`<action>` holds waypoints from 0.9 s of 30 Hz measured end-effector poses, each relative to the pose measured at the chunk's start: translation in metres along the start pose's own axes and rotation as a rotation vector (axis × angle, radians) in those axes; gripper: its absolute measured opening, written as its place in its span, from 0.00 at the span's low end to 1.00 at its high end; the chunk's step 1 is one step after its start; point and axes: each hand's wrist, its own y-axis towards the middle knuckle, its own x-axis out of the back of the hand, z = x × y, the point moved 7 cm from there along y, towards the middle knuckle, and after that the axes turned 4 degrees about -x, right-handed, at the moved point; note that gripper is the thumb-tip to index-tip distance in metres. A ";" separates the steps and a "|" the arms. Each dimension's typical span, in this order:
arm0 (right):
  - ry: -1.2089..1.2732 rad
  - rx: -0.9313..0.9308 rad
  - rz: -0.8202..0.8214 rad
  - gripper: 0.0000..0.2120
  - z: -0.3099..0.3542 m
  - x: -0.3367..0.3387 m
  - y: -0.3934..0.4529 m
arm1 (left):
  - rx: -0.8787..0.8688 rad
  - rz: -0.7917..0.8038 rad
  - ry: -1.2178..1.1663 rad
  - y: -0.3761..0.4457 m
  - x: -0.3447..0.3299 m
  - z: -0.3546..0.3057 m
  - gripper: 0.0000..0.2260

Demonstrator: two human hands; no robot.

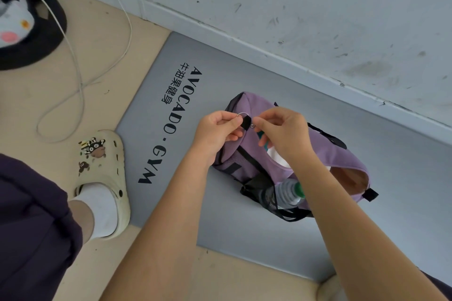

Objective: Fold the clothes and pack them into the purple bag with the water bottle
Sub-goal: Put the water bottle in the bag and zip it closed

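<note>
Left hand: the left hand (217, 129) is raised above the near end of the purple bag (342, 159); its thumb and forefinger are pinched on a small metal ring (241, 114), the other fingers curled under.
Right hand: the right hand (281, 132) is held just beside the left, its fingertips pinched on a small metal fitting next to a short black tab (246, 121); exactly what is gripped there cannot be told, as it is too small.
Black tab: it is kept between the two sets of fingertips, touching both, probably so that ring and fitting can be joined or a closure worked with both ends steadied.
Purple bag: it is laid on its side on the grey mat (220, 80), directly beneath the fingers, its mouth open towards the right, away from the fingertips.
Clothes: pale and teal fabric (276, 157) is seen inside the opening, below the right palm, so the clothes appear to be packed already.
Water bottle: the water bottle (287, 193) is lodged in the mesh side pocket, below the right wrist and well apart from the fingertips, cap pointing right.
Step in hand: a fastening or strap end is judged to be dealt with, late in the task.
Surroundings: a cream clog (107, 178) is worn on a socked foot left of the left forearm; a white cable (78, 76) lies on the floor beyond it.
</note>
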 end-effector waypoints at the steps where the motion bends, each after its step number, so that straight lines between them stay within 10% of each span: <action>1: 0.023 -0.022 -0.001 0.03 0.000 -0.002 0.000 | -0.001 0.011 -0.009 -0.001 0.000 0.000 0.02; 13: -0.112 -0.139 -0.092 0.06 -0.044 0.070 -0.025 | -0.137 -0.157 0.166 -0.006 0.024 -0.015 0.11; 19: -0.006 -0.263 -0.235 0.06 -0.081 0.119 -0.054 | -0.416 -0.207 0.845 -0.023 -0.005 -0.055 0.12; 27: 0.056 -0.279 -0.191 0.05 -0.083 0.108 -0.053 | -0.265 0.618 1.137 -0.061 -0.148 0.012 0.34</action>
